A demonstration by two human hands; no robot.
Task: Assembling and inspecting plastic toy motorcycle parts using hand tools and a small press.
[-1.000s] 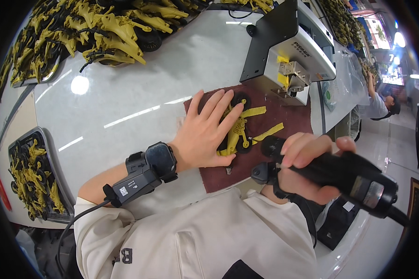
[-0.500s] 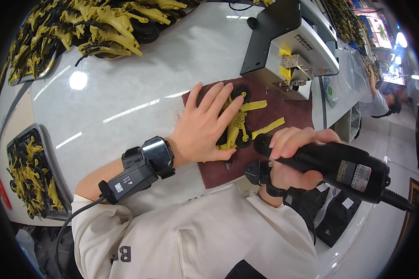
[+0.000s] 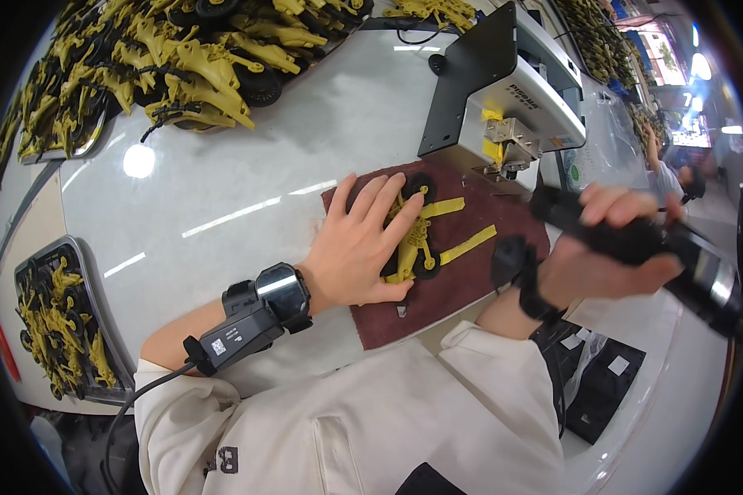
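Flat on a toy motorbike point(image 3: 410, 247) with a yellow frame and black wheels lies my left hand point(image 3: 362, 241), its fingers spread; it covers part of the toy. Two yellow tape strips point(image 3: 468, 244) extend from the toy's right side over a maroon cloth point(image 3: 470, 297). My right hand point(image 3: 611, 256), smeared by motion, is wrapped round a black handheld power tool point(image 3: 565, 219). The tool is raised off the cloth, its front end toward the tape dispenser point(image 3: 504, 136) and its rear toward the right edge. Yellow tape shows at the dispenser's metal outlet.
A large heap of yellow-and-black toy motorbikes point(image 3: 215, 66) fills the far left. At the near left, a metal tray point(image 3: 99, 313) holds several more. Black packages point(image 3: 607, 388) lie at the lower right. Another person point(image 3: 673, 177) is at the far right beyond clear plastic bags point(image 3: 598, 140).
My right hand has swung the power tool away from the toy, to the right and upward. My left hand stays on the toy. The whole view has shifted slightly.
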